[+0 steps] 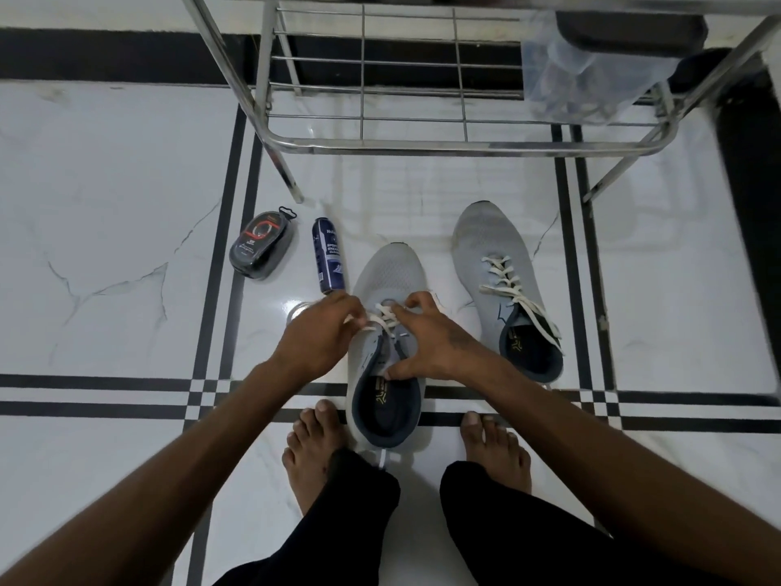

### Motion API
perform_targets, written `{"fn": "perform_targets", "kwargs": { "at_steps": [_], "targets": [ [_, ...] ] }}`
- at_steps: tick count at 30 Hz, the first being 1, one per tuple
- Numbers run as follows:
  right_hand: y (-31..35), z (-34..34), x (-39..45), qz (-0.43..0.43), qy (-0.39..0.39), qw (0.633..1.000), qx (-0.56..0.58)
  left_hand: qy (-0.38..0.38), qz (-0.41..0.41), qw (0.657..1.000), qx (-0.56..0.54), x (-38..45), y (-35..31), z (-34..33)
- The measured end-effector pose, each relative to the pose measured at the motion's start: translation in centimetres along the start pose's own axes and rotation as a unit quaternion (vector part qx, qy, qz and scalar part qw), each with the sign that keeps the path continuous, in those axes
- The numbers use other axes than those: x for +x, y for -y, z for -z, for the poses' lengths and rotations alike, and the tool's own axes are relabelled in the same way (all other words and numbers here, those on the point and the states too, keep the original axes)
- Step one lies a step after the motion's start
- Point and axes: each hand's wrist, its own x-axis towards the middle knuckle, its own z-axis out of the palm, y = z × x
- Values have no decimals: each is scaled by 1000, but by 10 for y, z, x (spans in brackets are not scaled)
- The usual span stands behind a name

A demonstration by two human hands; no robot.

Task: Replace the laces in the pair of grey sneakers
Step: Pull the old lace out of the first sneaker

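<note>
Two grey knit-mesh sneakers with dark navy collars and insoles sit on the floor; the near grey sneaker [386,272] stands between the person's two bare feet, toe pointing away, its cream flat lace [382,317] threaded through only the front eyelets; the far grey sneaker [490,243] lies just to its right and further off, apart from it, with its own cream lace [507,285] crossed up the whole throat and the ends loose over the collar.

Left hand [321,332] reaches in from the left, fingertips pinched together on a lace end at the shoe's left edge; right hand [431,340] spreads over the tongue area, thumb pressed at the collar, forefinger and upper fingers curled onto the lace crossings; whether those fingers truly pinch the lace I cannot tell; both forearms bare, extended down and inward.

Left of the near shoe: one dark blue cylindrical spray can [327,255] lying on its side; one black oval plastic shoe-shine sponge case [261,245] beyond it; glossy white marble-look tile floor [105,205] with black stripe lines; one tubular steel wire rack [422,133] stands behind; black trouser legs at the bottom.
</note>
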Motion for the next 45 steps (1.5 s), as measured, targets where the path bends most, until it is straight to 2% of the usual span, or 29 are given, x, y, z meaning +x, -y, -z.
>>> {"fn": "perform_targets", "kwargs": {
  "at_steps": [1,3,7,9,12,14,15,17,18,20,22,23,26,29,32,33,36,37,39,40,41,42,43,45],
  "targets": [
    [0,-1,0,-2,-3,1000,0,-2,6,999,-37,2,-2,0],
    [1,-2,1,-1,-2,1000,0,-20,-5,999,-34,9,-8,-2],
    [5,1,1,-1,5,1000,-10,32,-34,995,94,29,-26,-9],
    [4,4,0,-4,10,1000,-19,32,-59,986,155,36,-27,-9],
    [-1,6,-3,-10,3,1000,-15,7,-71,987,142,30,-24,-13],
    [-4,9,-5,-15,-7,1000,-17,-22,-11,999,44,21,-19,-18],
    [-6,11,-6,-19,-8,1000,-20,-53,44,997,-17,16,-15,-16],
    [-10,14,-7,-26,-8,1000,-15,-136,157,970,-123,11,0,-7],
    [-12,14,-8,-26,-8,1000,-7,-158,189,961,-130,10,7,-1],
    [-15,12,-11,-12,-23,1000,15,-120,209,969,-46,4,16,8],
    [-14,9,-15,-3,-72,997,29,-59,171,983,31,-5,9,8],
    [-12,8,-16,-1,-103,994,38,-52,140,988,43,-10,1,7],
    [-5,6,-12,17,-173,984,31,-17,54,998,11,-20,-29,-5],
    [6,4,-3,-5,-143,989,-46,56,26,995,72,-19,-42,-23],
    [9,5,9,0,-117,986,-119,29,29,998,37,-14,-40,-26],
    [9,7,12,2,-125,986,-112,25,27,999,9,-14,-39,-25],
    [3,24,16,-68,-190,979,25,5,33,998,-45,-19,-31,-22],
    [-2,32,17,-115,-208,965,110,-3,43,998,-50,-21,-27,-21],
    [-10,43,16,-199,-224,909,290,-8,67,995,-69,-24,-21,-20],
    [-13,45,14,-219,-220,894,323,-9,75,994,-84,-24,-21,-20],
    [-15,44,14,-222,-211,907,288,-7,75,993,-93,-24,-23,-20],
    [-14,41,12,-206,-206,935,201,-7,66,994,-90,-23,-27,-21],
    [-12,37,10,-164,-224,956,98,-7,51,995,-80,-21,-30,-23],
    [-1,31,5,-20,-265,964,-20,-8,26,997,-65,-19,-35,-26]
  ]
}}
